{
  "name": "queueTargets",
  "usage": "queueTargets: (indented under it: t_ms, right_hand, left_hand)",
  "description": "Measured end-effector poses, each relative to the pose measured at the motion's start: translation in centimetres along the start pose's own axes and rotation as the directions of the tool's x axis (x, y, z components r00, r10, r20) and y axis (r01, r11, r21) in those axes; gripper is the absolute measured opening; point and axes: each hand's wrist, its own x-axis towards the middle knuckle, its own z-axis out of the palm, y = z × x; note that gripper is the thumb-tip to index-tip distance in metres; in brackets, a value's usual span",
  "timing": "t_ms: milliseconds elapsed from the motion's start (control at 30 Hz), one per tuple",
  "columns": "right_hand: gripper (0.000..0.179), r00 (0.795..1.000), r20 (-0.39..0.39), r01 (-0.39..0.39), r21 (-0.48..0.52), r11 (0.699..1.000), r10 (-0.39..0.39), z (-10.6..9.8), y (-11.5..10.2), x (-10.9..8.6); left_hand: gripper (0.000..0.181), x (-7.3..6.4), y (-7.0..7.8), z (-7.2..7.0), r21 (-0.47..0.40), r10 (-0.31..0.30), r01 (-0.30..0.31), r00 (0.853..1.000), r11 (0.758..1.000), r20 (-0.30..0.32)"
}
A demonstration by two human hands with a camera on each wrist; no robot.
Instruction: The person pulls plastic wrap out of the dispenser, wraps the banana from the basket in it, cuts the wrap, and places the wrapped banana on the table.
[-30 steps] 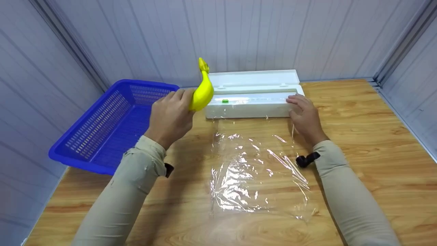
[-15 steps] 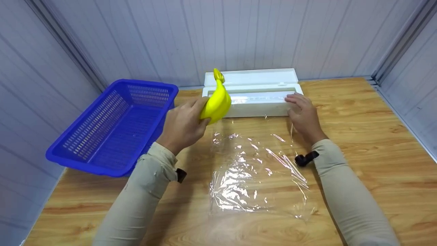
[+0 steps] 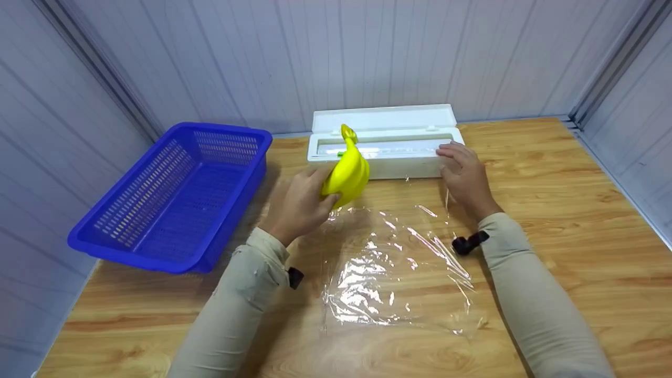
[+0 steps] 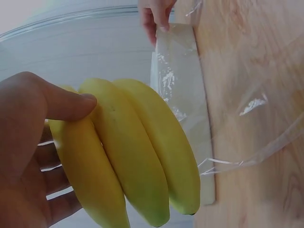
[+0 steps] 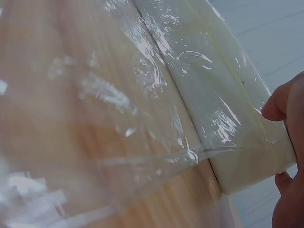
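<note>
My left hand (image 3: 300, 207) grips a bunch of yellow bananas (image 3: 349, 181), stem end up, above the table at the film's left far corner. In the left wrist view the thumb presses on the nearest of three bananas (image 4: 128, 147), the fingers behind them. A white cling film dispenser (image 3: 401, 168) lies at the back with its lid raised and a small green slider (image 3: 341, 154) partly behind the bananas. My right hand (image 3: 466, 181) holds the dispenser's right end, fingers over the top edge, thumb lower down. Clear cling film (image 3: 388, 278) runs from the dispenser toward me, flat but wrinkled.
A blue plastic basket (image 3: 212, 247) with slotted sides stands on the left, nothing visible inside. Wood-patterned tabletop (image 3: 572, 210) extends right of the dispenser. Pale panelled walls (image 3: 391, 58) close off the back and sides.
My left hand has carried the bananas rightward and lower, from beside the basket to the near side of the dispenser. The right hand stays on the dispenser's end.
</note>
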Motion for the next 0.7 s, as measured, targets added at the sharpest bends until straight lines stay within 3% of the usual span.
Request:
queueTargets:
  t_ms: [267,467,700]
  right_hand:
    - [0.034,1.000,0.003,0.023,-0.011,1.000,-0.023,0.0,-0.1,0.1]
    - [0.035,1.000,0.007,-0.003,-0.014,1.000,0.003,0.0,-0.2,0.1]
    - [0.037,1.000,0.016,-0.022,-0.002,1.000,0.022,-0.1,-0.2,0.1]
  left_hand:
    - [0.048,0.1,0.6,1.6,-0.038,-0.029,0.032,0.997,0.999,0.067]
    - [0.046,0.1,0.9,2.5,-0.006,-0.011,0.011,0.992,1.000,0.122]
    - [0.051,0.1,1.4,3.4,-0.028,-0.008,0.012,0.987,1.000,0.163]
